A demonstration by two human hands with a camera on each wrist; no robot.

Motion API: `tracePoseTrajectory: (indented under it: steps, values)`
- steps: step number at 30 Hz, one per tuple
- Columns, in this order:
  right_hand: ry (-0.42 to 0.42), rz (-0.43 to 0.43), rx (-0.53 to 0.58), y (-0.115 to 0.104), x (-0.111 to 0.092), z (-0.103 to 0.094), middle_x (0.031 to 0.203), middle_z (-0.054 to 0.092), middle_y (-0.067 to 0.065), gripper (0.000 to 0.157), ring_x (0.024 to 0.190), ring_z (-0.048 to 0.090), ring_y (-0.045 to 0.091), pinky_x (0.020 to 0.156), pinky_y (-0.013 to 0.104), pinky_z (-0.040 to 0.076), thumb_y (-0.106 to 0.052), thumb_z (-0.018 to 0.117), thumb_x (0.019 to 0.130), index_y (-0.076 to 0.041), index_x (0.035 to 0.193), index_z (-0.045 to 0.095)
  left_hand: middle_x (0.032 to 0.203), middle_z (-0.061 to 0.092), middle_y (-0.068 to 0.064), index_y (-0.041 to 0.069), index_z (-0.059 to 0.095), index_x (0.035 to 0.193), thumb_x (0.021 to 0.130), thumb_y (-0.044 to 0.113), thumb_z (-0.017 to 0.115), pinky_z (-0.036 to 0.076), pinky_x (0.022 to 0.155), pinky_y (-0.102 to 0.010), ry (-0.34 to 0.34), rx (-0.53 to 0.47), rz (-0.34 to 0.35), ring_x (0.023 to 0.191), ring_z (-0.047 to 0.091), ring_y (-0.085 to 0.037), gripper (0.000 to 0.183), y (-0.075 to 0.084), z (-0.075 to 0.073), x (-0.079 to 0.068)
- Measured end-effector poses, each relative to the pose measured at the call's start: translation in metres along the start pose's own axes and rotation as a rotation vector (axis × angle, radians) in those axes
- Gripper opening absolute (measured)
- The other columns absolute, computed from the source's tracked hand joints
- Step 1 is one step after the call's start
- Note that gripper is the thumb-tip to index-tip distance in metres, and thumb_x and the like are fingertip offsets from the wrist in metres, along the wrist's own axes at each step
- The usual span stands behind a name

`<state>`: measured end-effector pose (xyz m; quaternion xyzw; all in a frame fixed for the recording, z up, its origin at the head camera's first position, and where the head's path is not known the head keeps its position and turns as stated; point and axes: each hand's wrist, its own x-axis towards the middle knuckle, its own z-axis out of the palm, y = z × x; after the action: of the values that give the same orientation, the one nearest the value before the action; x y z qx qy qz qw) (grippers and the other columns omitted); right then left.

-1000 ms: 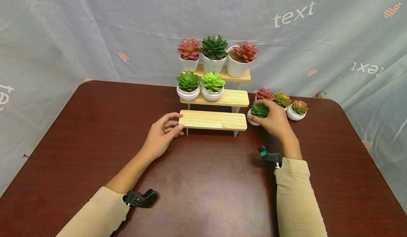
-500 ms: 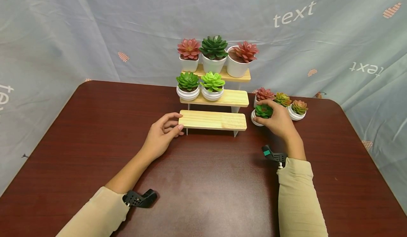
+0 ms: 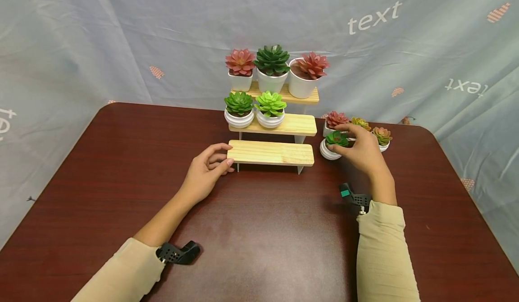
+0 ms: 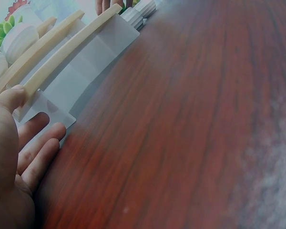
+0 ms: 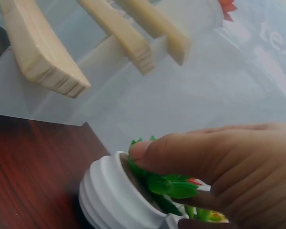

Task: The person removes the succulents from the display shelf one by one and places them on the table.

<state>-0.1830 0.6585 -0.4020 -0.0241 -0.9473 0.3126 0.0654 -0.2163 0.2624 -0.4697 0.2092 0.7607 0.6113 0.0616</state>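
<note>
My left hand [image 3: 207, 171] holds the left end of the lowest plank of a three-tier plant stand [image 3: 270, 152]; thumb and forefinger lie against its corners, the other fingers beside the clear leg. At the stand's right, my right hand [image 3: 362, 151] is at a small green succulent [image 3: 329, 150] in a ribbed white pot on the table. In the right wrist view the thumb lies over the leaves of that green succulent [image 5: 121, 195], and the fingers are loosely bent, not round the pot. The fingertips behind the leaves are partly hidden.
Red [image 3: 240, 63], dark green [image 3: 272, 67] and red [image 3: 306, 74] potted succulents stand on the top tier. Two green ones [image 3: 239, 110] occupy the middle tier's left and centre. Behind my right hand are a red succulent [image 3: 336, 120], a yellowish one [image 3: 360, 123] and an orange-green one [image 3: 382, 136].
My right hand moved the green succulent slightly right, away from the stand. Then the pot stayed put while the hand slid further right, off the pot. The left hand has stayed still.
</note>
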Motion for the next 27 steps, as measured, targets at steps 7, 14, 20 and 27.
tracePoseTrajectory:
  steps: [7,14,20,27]
  values:
    - [-0.034,0.015,-0.037,0.0006,-0.001,-0.0047,0.137,0.062,0.021,0.052,0.122,0.063,0.046,0.096,0.058,0.054,-0.015,0.08,0.088,-0.006,0.135,0.06,0.112,0.073,-0.02,0.011,0.056,0.136,0.102,0.02,0.064,0.06,0.076,-0.024,0.002,0.002,0.002,0.086,0.075,-0.013,0.036,-0.0013,-0.0004,-0.0001]
    - [-0.02,-0.01,-0.032,0.0034,0.0001,-0.0038,0.133,0.063,0.024,0.05,0.117,0.065,0.047,0.094,0.058,0.056,-0.01,0.078,0.089,-0.003,0.135,0.059,0.111,0.074,-0.02,0.012,0.057,0.135,0.101,0.02,0.064,0.06,0.076,-0.024,0.005,0.007,0.003,0.085,0.075,-0.013,0.036,-0.0013,-0.0006,0.0005]
    - [0.007,-0.023,-0.023,0.0048,0.0012,-0.0015,0.133,0.062,0.025,0.05,0.114,0.066,0.048,0.094,0.058,0.056,-0.009,0.077,0.089,-0.002,0.135,0.059,0.11,0.074,-0.02,0.012,0.057,0.135,0.101,0.02,0.064,0.06,0.076,-0.024,0.004,0.011,0.0,0.085,0.075,-0.013,0.036,-0.0009,-0.0006,0.0007]
    - [0.002,-0.004,-0.032,0.0015,-0.0006,-0.0014,0.136,0.06,0.025,0.051,0.119,0.063,0.048,0.095,0.059,0.054,-0.014,0.077,0.091,-0.003,0.137,0.058,0.108,0.074,-0.02,0.012,0.056,0.135,0.101,0.02,0.064,0.06,0.076,-0.023,0.003,0.007,-0.003,0.085,0.075,-0.013,0.036,-0.0002,-0.0004,0.0006]
